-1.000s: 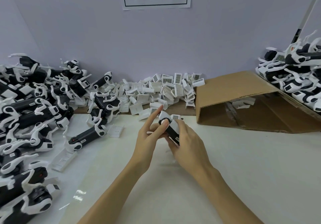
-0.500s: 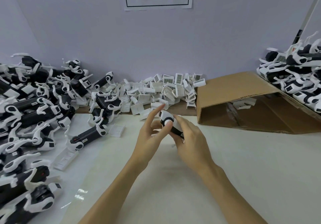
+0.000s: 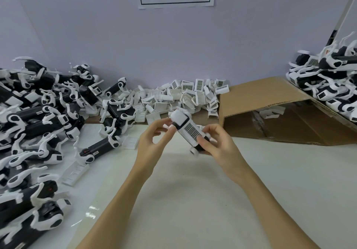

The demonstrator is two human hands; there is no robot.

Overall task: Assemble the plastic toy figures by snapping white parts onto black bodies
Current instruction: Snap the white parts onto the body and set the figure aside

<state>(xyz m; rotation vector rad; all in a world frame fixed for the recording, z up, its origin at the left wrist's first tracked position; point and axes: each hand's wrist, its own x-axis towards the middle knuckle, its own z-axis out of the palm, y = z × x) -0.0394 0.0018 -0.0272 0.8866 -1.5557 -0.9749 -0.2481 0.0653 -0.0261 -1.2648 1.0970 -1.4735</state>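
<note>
At frame centre, slightly toward 12 o'clock, one toy figure (image 3: 190,133) was held above the white table (image 3: 193,200) between both hands. Its long axis ran from 11 o'clock (white end cap) down to 5 o'clock (black end). A white grille panel was seen already seated on the upward face.

Right hand (image 3: 218,144): curled around the lower, 5 o'clock end, thumb pressed on the panel. Left hand (image 3: 154,138): fingertips pinched at the upper end near a small white tab, 9 o'clock side of the body. Both hands were equally close; the right was judged to be carrying the weight, the left doing the fitting. Whether the panel was fully snapped could not be told.

Stock, by clock from the figure:
- 9 o'clock: large heap of black bodies (image 3: 38,113) with white limbs attached.
- 12 o'clock: pile of loose white parts (image 3: 183,94) against the wall.
- 3 o'clock: cardboard box (image 3: 270,98) lying on its side, open toward the viewer, a few white pieces (image 3: 272,111) seen inside.
- 2 o'clock: second heap of panelled figures (image 3: 332,78), judged finished, stacked beyond the box.

Next move judged: seat checked, then set-down toward 2 o'clock.
</note>
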